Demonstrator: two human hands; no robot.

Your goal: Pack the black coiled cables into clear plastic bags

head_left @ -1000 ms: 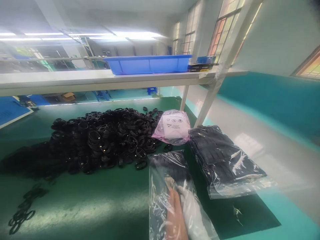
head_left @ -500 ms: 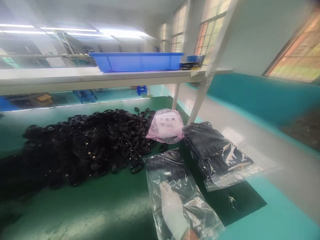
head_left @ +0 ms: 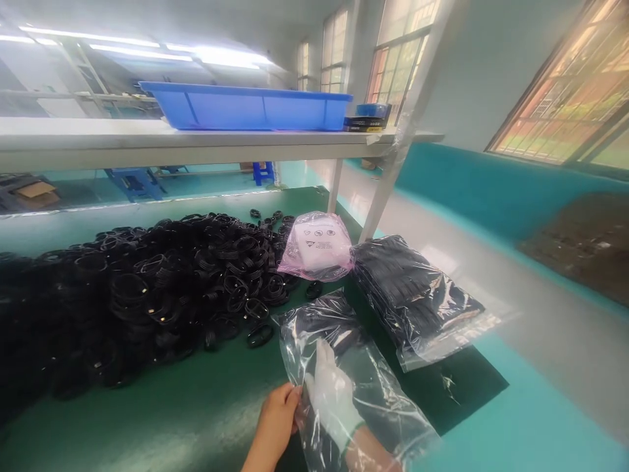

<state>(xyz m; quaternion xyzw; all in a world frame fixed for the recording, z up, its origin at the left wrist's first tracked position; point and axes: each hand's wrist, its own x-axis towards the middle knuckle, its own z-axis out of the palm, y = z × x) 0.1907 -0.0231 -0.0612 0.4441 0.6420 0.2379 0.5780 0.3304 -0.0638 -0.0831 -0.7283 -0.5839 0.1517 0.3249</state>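
My left hand (head_left: 279, 414), bare, pinches the left edge of a clear plastic bag (head_left: 378, 387) lying on the green tabletop. Inside that bag is my right hand (head_left: 333, 393) in a white glove, its fingers stretched out and pointing away from me. Just beyond its fingertips, bundled black cables (head_left: 319, 318) fill the far end of the bag. To the right sits a second clear bag packed with black cables (head_left: 407, 288). Behind the bags rests a pink plastic bag (head_left: 319, 246) with a white printed sheet or packet in it.
A large heap of coiled black cables (head_left: 187, 275) covers the left of the green table (head_left: 196, 406). Above the table's back runs a shelf (head_left: 221, 147) with a blue bin (head_left: 250, 108) and small boxes (head_left: 364, 123). A slanted post (head_left: 386, 183) stands behind the bags.
My left hand has come into view and taken hold of the bag's left edge. The gloved right hand stays inside the bag, its thumb now spread out. The view has shifted slightly rightward.
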